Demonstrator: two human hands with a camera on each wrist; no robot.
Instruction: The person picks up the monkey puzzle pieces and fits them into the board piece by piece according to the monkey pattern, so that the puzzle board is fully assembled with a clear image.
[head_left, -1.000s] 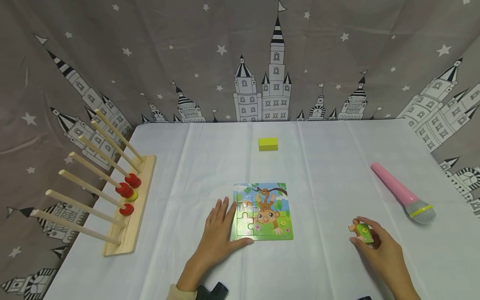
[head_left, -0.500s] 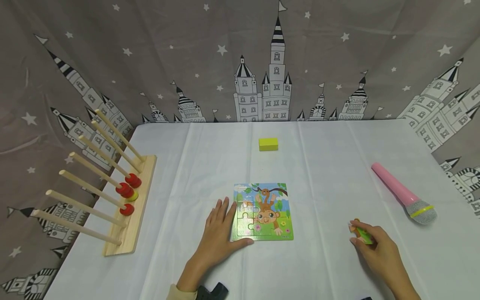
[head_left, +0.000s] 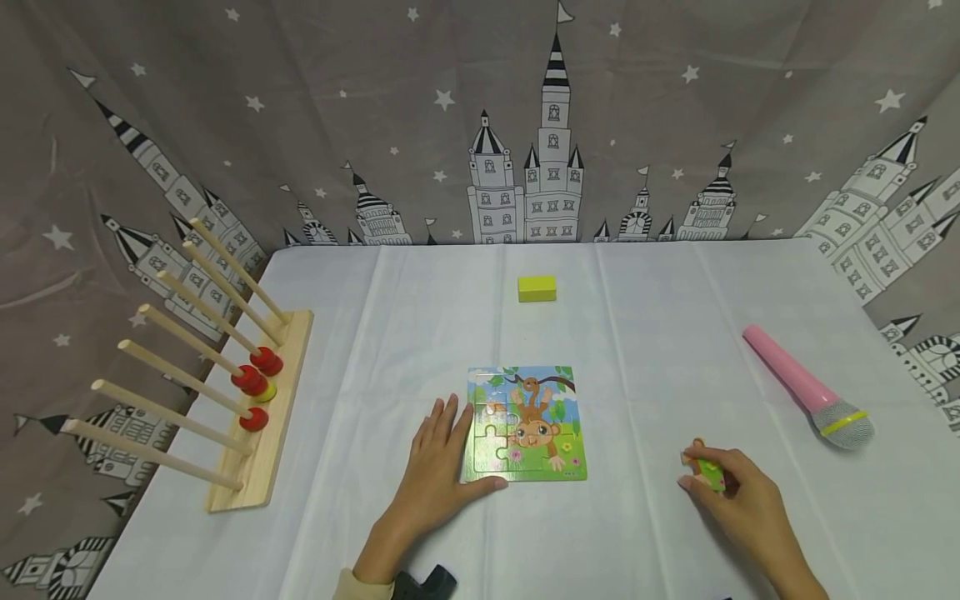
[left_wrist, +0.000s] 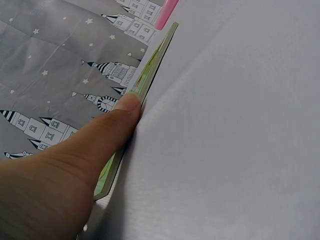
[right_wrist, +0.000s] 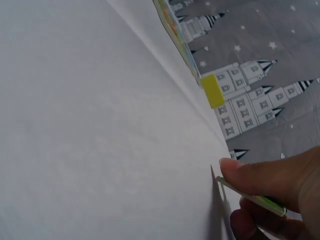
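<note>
A square jigsaw puzzle (head_left: pixel 543 417) with a monkey picture lies flat at the middle of the table; piece outlines show on its green lower left part. My left hand (head_left: pixel 435 475) rests at its near left corner, fingers straight along the left side and thumb at the near edge. In the left wrist view the left thumb (left_wrist: pixel 112 132) lies across the rim of the puzzle board (left_wrist: pixel 157 62). Off to the right, my right hand (head_left: pixel 746 504) pinches a green and brown puzzle piece (head_left: pixel 707 473) between thumb and fingers, tilted over the cloth.
A wooden peg rack (head_left: pixel 288 392) with red and yellow rings stands at the left. Behind the puzzle sits a yellow block (head_left: pixel 536 289). A pink toy microphone (head_left: pixel 795 371) lies at the right, beyond the right hand. White cloth (head_left: pixel 420 308) covers the table.
My right hand has turned the puzzle piece a little and shifted it slightly left, toward the puzzle. The left hand and the puzzle stay in place.
</note>
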